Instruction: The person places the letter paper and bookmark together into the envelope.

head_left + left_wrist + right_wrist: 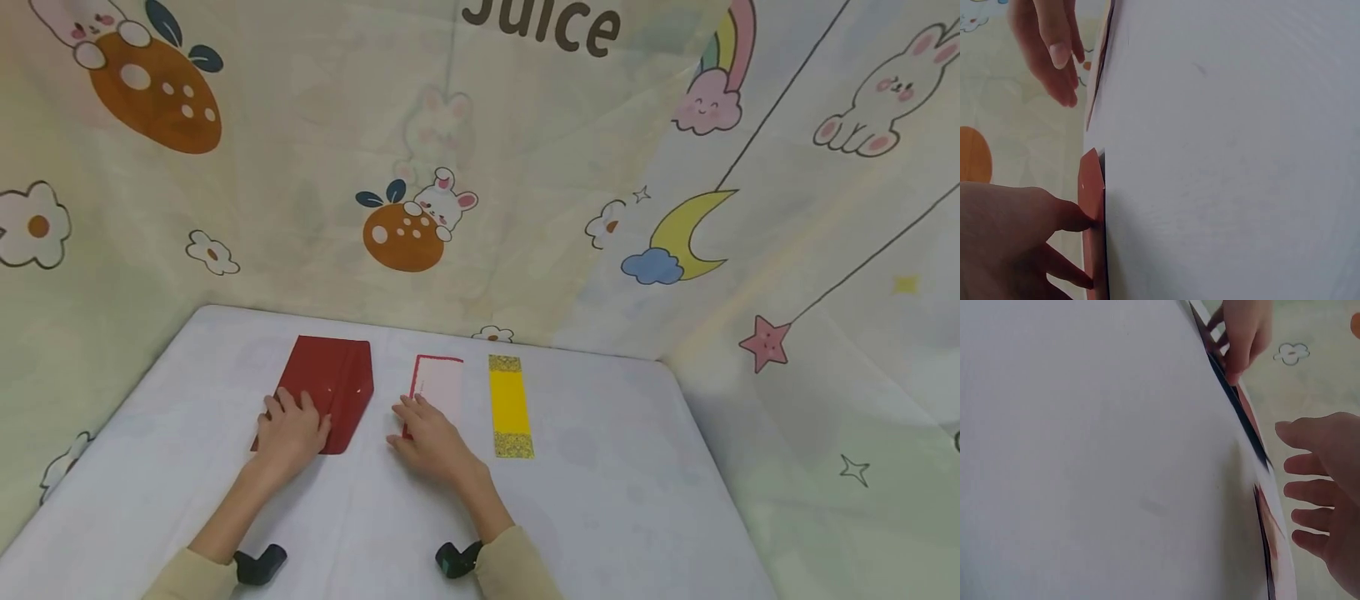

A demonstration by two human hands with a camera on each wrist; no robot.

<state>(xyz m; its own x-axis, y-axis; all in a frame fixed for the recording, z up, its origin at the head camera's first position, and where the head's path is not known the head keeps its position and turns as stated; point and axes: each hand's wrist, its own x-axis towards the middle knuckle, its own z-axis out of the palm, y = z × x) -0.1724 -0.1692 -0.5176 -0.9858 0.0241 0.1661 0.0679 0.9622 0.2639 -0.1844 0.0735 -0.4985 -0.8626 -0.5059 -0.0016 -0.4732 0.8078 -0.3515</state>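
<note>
A red envelope (330, 367) lies at the left of the white table, its pointed flap edge toward the right. My left hand (292, 432) rests on its near part with fingers spread; in the left wrist view the fingertips of the left hand (1022, 231) touch the red envelope (1092, 200). In the middle lies a pale pink card (442, 386) with a red border along its top and left. My right hand (431, 437) covers the card's near left part. The right wrist view shows the right hand (1335, 494) raised over the card (1269, 544), fingers extended and apart, holding nothing.
To the right of the card lies a yellow strip (510, 400) with speckled, glittery bands at both ends. The white table (615, 483) ends at a printed cloth wall (525, 233) at the back and sides. Black wrist cameras (262, 565) show below both hands.
</note>
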